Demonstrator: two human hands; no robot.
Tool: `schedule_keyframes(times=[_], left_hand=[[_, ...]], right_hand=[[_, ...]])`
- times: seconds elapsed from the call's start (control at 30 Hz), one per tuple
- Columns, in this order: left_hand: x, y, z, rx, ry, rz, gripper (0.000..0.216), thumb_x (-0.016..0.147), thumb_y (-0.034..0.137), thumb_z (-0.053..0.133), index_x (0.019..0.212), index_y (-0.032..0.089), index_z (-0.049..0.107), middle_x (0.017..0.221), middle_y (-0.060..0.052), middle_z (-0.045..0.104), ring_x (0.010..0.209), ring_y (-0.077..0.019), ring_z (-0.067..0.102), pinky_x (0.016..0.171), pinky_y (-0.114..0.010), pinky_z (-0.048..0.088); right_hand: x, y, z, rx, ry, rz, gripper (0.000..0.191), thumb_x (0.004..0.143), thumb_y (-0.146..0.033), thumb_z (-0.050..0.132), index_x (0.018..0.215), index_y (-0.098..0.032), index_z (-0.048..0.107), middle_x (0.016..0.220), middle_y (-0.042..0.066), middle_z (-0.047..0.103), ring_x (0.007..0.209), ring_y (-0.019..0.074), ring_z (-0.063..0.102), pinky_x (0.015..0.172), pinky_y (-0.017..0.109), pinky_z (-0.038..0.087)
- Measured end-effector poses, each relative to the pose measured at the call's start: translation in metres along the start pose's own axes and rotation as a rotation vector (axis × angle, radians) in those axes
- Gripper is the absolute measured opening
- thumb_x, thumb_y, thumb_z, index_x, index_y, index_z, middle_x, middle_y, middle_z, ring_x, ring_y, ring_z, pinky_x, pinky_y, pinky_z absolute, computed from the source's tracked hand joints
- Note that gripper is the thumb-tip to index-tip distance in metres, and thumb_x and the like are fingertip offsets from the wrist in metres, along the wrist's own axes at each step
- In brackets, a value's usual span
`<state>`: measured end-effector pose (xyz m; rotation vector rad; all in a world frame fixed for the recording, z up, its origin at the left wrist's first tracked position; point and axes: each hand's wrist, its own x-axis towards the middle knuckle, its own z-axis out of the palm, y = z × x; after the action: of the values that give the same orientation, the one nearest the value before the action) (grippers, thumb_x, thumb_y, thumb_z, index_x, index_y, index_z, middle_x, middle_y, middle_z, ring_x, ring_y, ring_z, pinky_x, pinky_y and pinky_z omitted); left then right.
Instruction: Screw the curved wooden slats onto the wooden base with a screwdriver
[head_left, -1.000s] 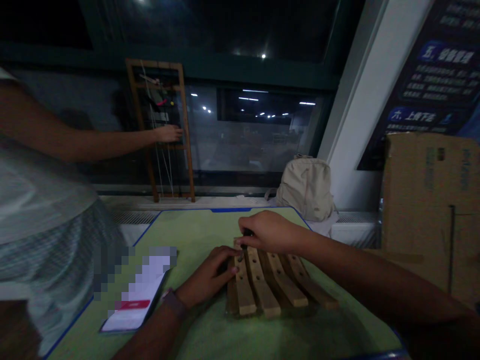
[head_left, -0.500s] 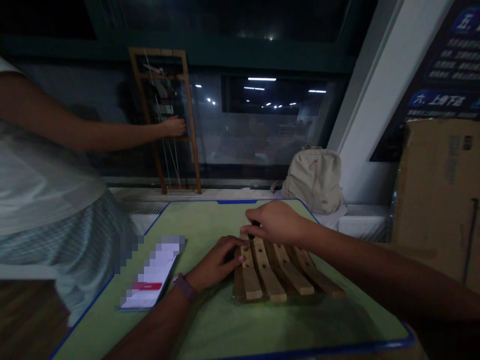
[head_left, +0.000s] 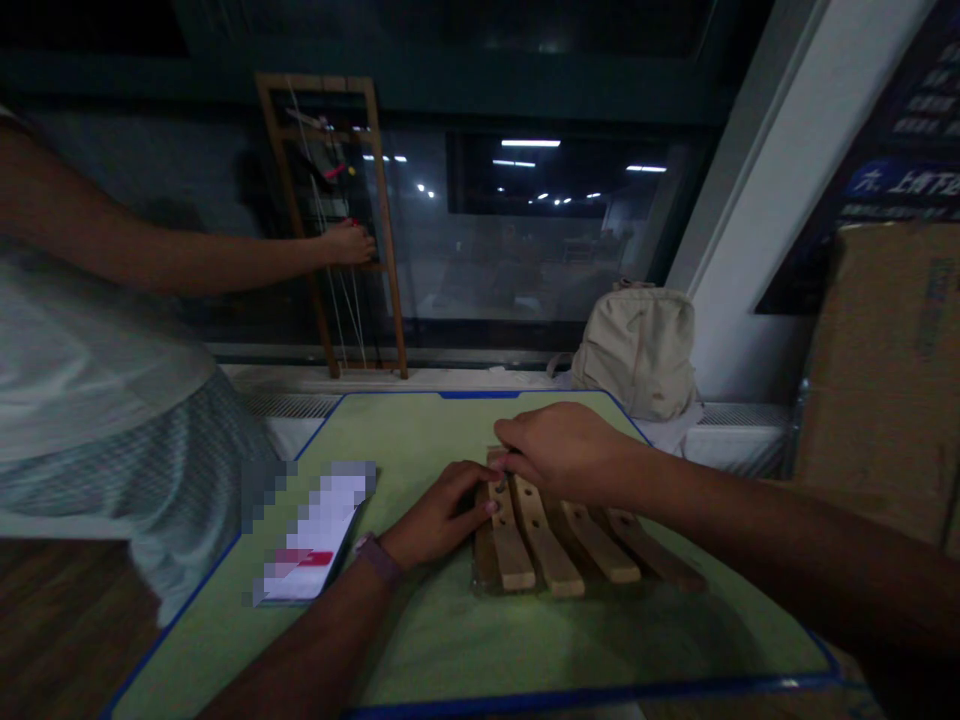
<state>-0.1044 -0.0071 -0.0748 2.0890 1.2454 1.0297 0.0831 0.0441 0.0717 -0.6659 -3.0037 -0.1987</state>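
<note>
Several pale wooden strips (head_left: 516, 562) with drilled holes lie side by side on a brownish, clear-edged base (head_left: 486, 572) on the green tabletop. My left hand (head_left: 442, 522) rests at the left edge of the leftmost strip, thumb and index finger closed on it around a hole. Over the far end of that same strip, my right hand (head_left: 574, 452) is closed in a pinch on a small dark-handled tool, pointing down by the hole. The fingers hide most of the tool, so its exact kind does not show. My right hand and forearm cover the far ends of the other strips.
A phone (head_left: 319, 540) lies left of my left forearm on the blue-edged table (head_left: 420, 640). Beyond stand a wooden frame with strings (head_left: 390, 290) and a beige backpack (head_left: 637, 350). Another person's hand (head_left: 349, 243) touches the frame. A cardboard box (head_left: 877, 380) is at the right.
The view has shifted slightly, so the table scene sits a little further right. My right hand has turned over the strip, hiding the dark handle. My left hand stays on the strip.
</note>
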Motion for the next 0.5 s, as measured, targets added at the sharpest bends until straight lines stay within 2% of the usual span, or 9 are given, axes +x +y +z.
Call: schedule_keyframes(times=[0.07, 0.13, 0.2, 0.27, 0.33, 0.37, 0.43, 0.5], left_hand=[[0.0, 0.0, 0.001, 0.011, -0.003, -0.012, 0.035, 0.091, 0.04, 0.053, 0.12, 0.021, 0.054, 0.121, -0.009, 0.057, 0.113, -0.024, 0.051, 0.1, -0.04, 0.041], [0.0, -0.001, 0.001, 0.009, -0.004, -0.028, 0.037, 0.091, 0.041, 0.053, 0.121, 0.02, 0.054, 0.12, -0.01, 0.058, 0.112, -0.0246, 0.052, 0.1, -0.041, 0.041], [-0.001, -0.002, 0.0, 0.003, 0.001, -0.027, 0.037, 0.091, 0.041, 0.052, 0.121, 0.019, 0.054, 0.121, -0.01, 0.057, 0.114, -0.0248, 0.052, 0.101, -0.041, 0.04], [-0.001, -0.003, -0.001, 0.003, 0.002, -0.015, 0.035, 0.091, 0.04, 0.052, 0.119, 0.02, 0.054, 0.121, -0.01, 0.056, 0.115, -0.0243, 0.051, 0.103, -0.04, 0.039], [-0.002, -0.003, -0.001, 0.007, 0.0, -0.005, 0.034, 0.091, 0.04, 0.053, 0.119, 0.021, 0.054, 0.122, -0.01, 0.056, 0.117, -0.0236, 0.05, 0.103, -0.039, 0.039], [-0.001, -0.004, -0.001, 0.009, -0.001, -0.003, 0.034, 0.091, 0.04, 0.053, 0.12, 0.021, 0.053, 0.123, -0.01, 0.055, 0.117, -0.0236, 0.05, 0.104, -0.039, 0.038], [-0.001, -0.005, 0.0, 0.001, 0.002, -0.006, 0.036, 0.091, 0.041, 0.053, 0.122, 0.022, 0.053, 0.123, -0.01, 0.055, 0.117, -0.024, 0.049, 0.104, -0.041, 0.038], [0.0, -0.006, 0.001, -0.02, 0.003, -0.014, 0.036, 0.091, 0.042, 0.052, 0.12, 0.021, 0.054, 0.12, -0.009, 0.057, 0.115, -0.0241, 0.051, 0.103, -0.041, 0.039]], right_hand=[[-0.002, -0.008, 0.002, 0.091, -0.007, -0.18, 0.016, 0.086, -0.025, 0.054, 0.1, -0.018, 0.054, 0.097, 0.008, 0.063, 0.08, 0.0184, 0.059, 0.059, 0.026, 0.033], [0.004, -0.01, 0.008, 0.175, -0.001, -0.268, 0.023, 0.08, -0.015, 0.057, 0.103, -0.016, 0.052, 0.104, 0.009, 0.061, 0.083, 0.017, 0.057, 0.062, 0.025, 0.035], [0.015, -0.005, 0.014, 0.224, 0.05, -0.215, 0.023, 0.08, -0.011, 0.055, 0.102, -0.015, 0.053, 0.103, 0.008, 0.061, 0.084, 0.0164, 0.056, 0.064, 0.025, 0.036], [0.022, 0.004, 0.017, 0.259, 0.108, -0.098, 0.016, 0.083, -0.014, 0.055, 0.098, -0.015, 0.057, 0.097, 0.007, 0.064, 0.082, 0.0155, 0.056, 0.065, 0.024, 0.035], [0.022, 0.009, 0.016, 0.23, 0.116, 0.025, 0.01, 0.085, -0.025, 0.059, 0.088, -0.016, 0.06, 0.085, 0.005, 0.066, 0.076, 0.0154, 0.056, 0.062, 0.024, 0.032], [0.02, 0.009, 0.013, 0.188, 0.097, 0.066, 0.016, 0.085, -0.032, 0.06, 0.083, -0.016, 0.061, 0.079, 0.004, 0.066, 0.072, 0.0157, 0.056, 0.059, 0.025, 0.029], [0.012, 0.003, 0.008, 0.091, 0.048, 0.087, 0.027, 0.087, -0.042, 0.055, 0.079, -0.017, 0.061, 0.073, 0.005, 0.065, 0.068, 0.0171, 0.056, 0.054, 0.026, 0.024], [0.006, -0.005, 0.003, 0.062, 0.019, 0.017, 0.026, 0.09, -0.042, 0.05, 0.087, -0.017, 0.06, 0.08, 0.007, 0.065, 0.068, 0.018, 0.056, 0.053, 0.027, 0.023]])
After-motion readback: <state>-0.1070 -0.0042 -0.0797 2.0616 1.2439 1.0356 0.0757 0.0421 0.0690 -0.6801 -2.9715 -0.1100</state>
